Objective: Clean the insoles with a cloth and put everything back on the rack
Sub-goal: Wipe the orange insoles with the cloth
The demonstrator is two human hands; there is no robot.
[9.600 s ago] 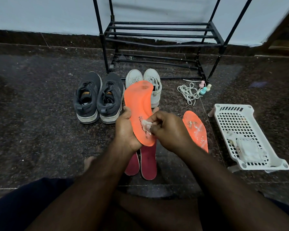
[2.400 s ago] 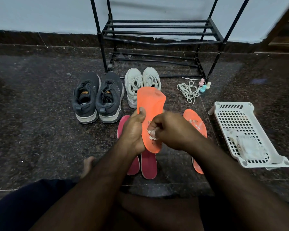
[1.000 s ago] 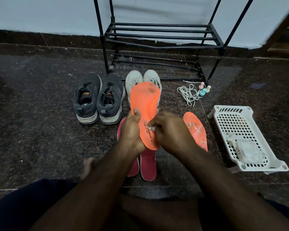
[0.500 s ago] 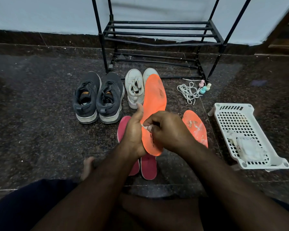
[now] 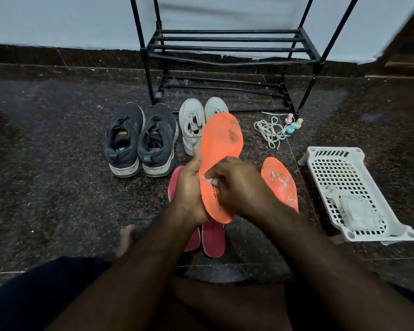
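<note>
the cloth (image 5: 209,180) shows only as a small pale scrap poking out from under the right hand (image 5: 237,185); most of it is hidden by the curled fingers. the right white shoe (image 5: 215,106) is largely covered by the raised orange insole (image 5: 221,149), and the two pink insoles (image 5: 213,237) on the floor (image 5: 58,187) are half hidden behind the hands. the pale packet in the white basket (image 5: 325,163) is too washed out to make out. the rack (image 5: 225,47) is cut off at the top edge.

half a second ago the insole stood narrower, turned partly edge-on; now its broad face is toward the camera, with dark smudges near the toe.

the left hand (image 5: 189,189) grips the insole's left edge near the heel, thumb up along the rim. the right hand pinches the cloth against the insole's middle, knuckles up.

the insole is held above the floor in front of the white shoes. the second orange insole (image 5: 280,182) lies on the floor just right of the hands. the grey shoes (image 5: 139,139) stand left of the white pair; laces (image 5: 270,132) and small bottles (image 5: 293,124) lie by the rack's right foot.
</note>
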